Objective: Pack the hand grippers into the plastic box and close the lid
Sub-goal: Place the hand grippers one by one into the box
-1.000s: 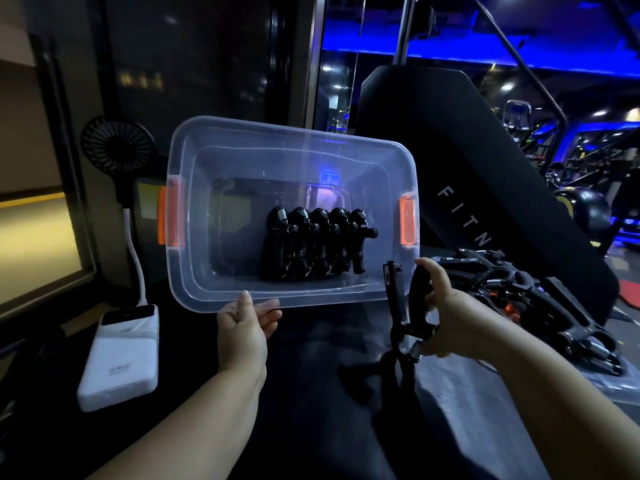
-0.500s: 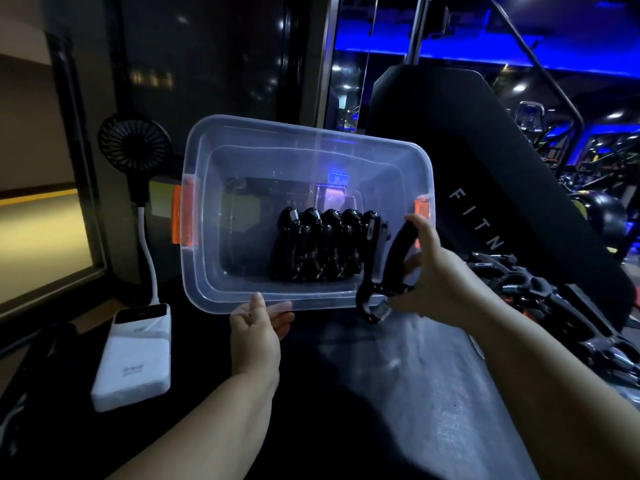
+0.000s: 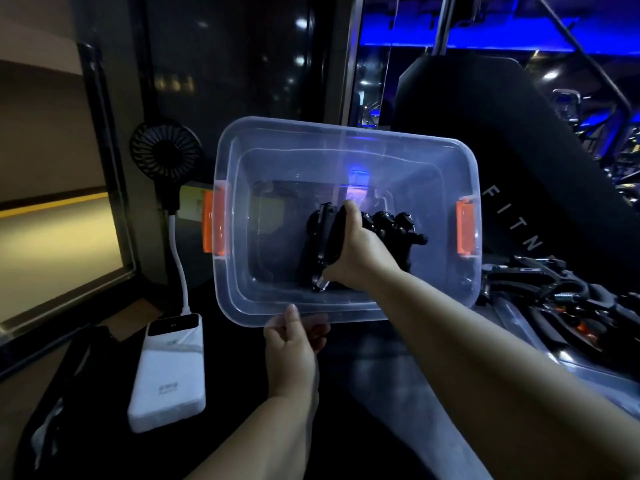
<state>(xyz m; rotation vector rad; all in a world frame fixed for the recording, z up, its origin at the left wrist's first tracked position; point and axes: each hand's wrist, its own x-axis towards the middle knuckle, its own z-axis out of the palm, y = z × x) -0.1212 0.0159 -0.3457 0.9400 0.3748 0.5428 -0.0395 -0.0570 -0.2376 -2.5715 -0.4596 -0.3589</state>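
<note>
Inside the box [image 3: 277,168], beside packed grippers [image 3: 394,230], right grip [image 3: 360,251] clasps another gripper [image 3: 325,244]; left grip [image 3: 292,344] pinches rim [image 3: 346,315].

One head-worn wide-angle cam, facing forward and down. Close on the tilted plastic box [image 3: 346,140] at frame centre; dark bench [image 3: 363,382] fills the lower half.

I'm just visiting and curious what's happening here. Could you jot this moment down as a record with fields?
setting: dim gym
plastic box: clear, orange latches, no lid on, tipped toward the camera
left grip: hand pinches the box's near rim
right grip: hand inside the box, holding a black hand gripper
packed row: more hand grippers lined up in the box, right of the held one
unpacked pile: grippers lying right of the box
nearby: white power bank, small fan
</note>
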